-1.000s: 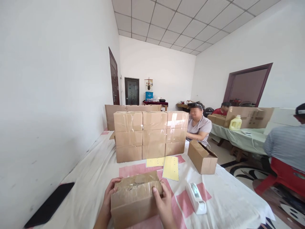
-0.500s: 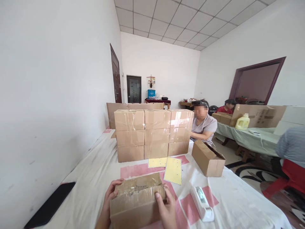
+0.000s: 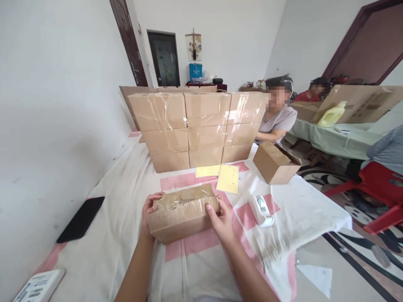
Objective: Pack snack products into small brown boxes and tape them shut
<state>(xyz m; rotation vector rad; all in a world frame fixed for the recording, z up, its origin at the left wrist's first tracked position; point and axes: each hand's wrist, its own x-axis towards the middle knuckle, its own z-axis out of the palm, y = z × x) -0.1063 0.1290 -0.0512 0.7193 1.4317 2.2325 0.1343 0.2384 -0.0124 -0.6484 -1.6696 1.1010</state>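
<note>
A brown cardboard box [image 3: 181,224] with clear tape along its top seam is between my hands, low over the cloth-covered table. My left hand [image 3: 151,212] grips its left end, fingers bent over the top edge. On the right end, my right hand [image 3: 222,216] clasps it with the thumb on the front face. Whether the box's underside touches the cloth I cannot tell. To the right of it lies a white tape dispenser [image 3: 261,211]. Two yellow sheets of paper, the nearer one [image 3: 228,179] overlapping the other, lie beyond the box.
A stack of taped cardboard boxes [image 3: 206,136] stands at the back of the table. An open-flapped box [image 3: 275,163] sits at the right edge. A black flat object [image 3: 82,219] lies at left. A person [image 3: 280,117] sits behind the stack; a red chair [image 3: 384,188] stands right.
The view has tilted downward, so everything appears higher in the picture and more of my forearms shows. Both hands keep their hold on the cardboard box.
</note>
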